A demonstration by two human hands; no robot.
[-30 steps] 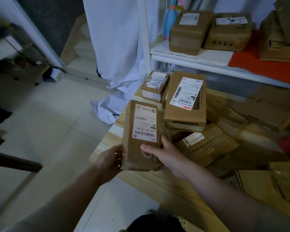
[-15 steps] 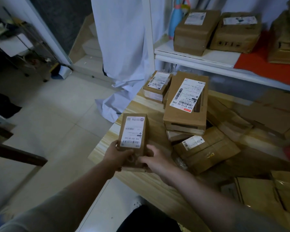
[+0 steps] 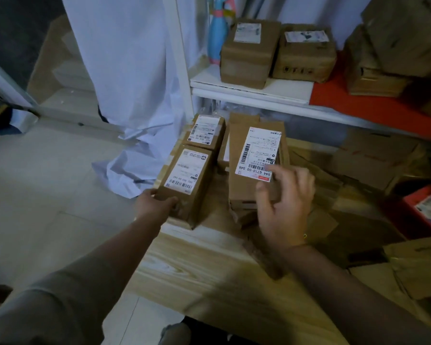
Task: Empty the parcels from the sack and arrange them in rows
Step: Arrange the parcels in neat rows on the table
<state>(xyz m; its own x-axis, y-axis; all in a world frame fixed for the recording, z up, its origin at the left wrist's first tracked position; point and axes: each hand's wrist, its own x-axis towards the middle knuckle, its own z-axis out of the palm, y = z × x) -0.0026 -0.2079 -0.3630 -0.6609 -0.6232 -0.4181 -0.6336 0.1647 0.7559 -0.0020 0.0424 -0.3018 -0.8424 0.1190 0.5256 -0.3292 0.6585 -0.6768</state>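
A small brown parcel (image 3: pixel 184 185) is held at its near end by the left hand (image 3: pixel 154 207). The fingers are curled round the near left corner and the thumb is laid on the top edge. The parcel is lying flat on the wooden table (image 3: pixel 209 270), close to the table's left edge, with its white label turned up.

Just past the far end of the held parcel, a second small parcel (image 3: pixel 205 131) is set. The two are lined up end to end, and they look to be touching.

The right hand (image 3: pixel 284 207) is kept in the air with the fingers spread and loosely bent. Nothing is held in it. Right under its fingertips a big parcel (image 3: pixel 256 158) with a long white label is seen, stacked on other boxes. It cannot be told if the fingertips are touching it. This big parcel is to the right of the held parcel, with a strip of bare table between them.

To the right of the open hand, more flat brown parcels (image 3: pixel 358 160) are piled up in a heap. Further away, above both hands, two taped boxes (image 3: pixel 279 53) are seen on a white shelf (image 3: pixel 246 93). To the left of the held parcel, a white cloth (image 3: pixel 125 83) is hung down to the tiled floor (image 3: pixel 47 195).
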